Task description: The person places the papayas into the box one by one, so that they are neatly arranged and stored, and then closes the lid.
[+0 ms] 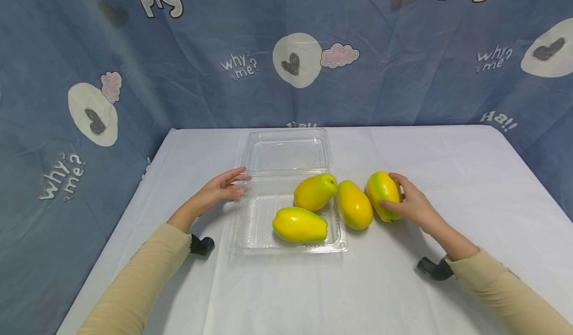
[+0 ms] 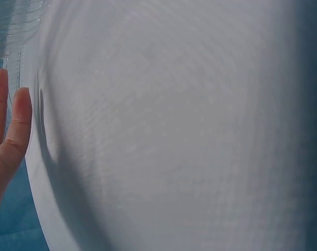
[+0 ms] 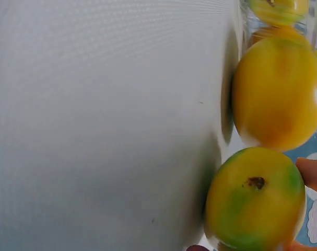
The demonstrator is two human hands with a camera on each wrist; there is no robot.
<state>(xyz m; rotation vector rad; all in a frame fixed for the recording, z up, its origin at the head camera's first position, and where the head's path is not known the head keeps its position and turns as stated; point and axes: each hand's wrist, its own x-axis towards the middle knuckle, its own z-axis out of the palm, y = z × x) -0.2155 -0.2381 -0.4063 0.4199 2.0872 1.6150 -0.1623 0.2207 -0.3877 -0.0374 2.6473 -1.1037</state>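
A clear plastic clamshell box (image 1: 254,243) lies on the table with its lid (image 1: 286,156) folded back. Inside its right half are two yellow-green papayas, one in front (image 1: 300,225) and one behind (image 1: 315,192). Just outside the right edge sits a third papaya (image 1: 355,205). My right hand (image 1: 414,206) grips the rightmost papaya (image 1: 383,193), thumb on its near side and fingers around its far right; the right wrist view shows this papaya's dark stem end (image 3: 256,182). At the box's left edge, my left hand (image 1: 220,190) has its fingers extended and holds nothing.
A white cloth covers the table (image 1: 286,295). Behind it and to the left hangs a blue printed curtain (image 1: 201,86). Black wrist mounts (image 1: 202,246) stick out below both sleeves.
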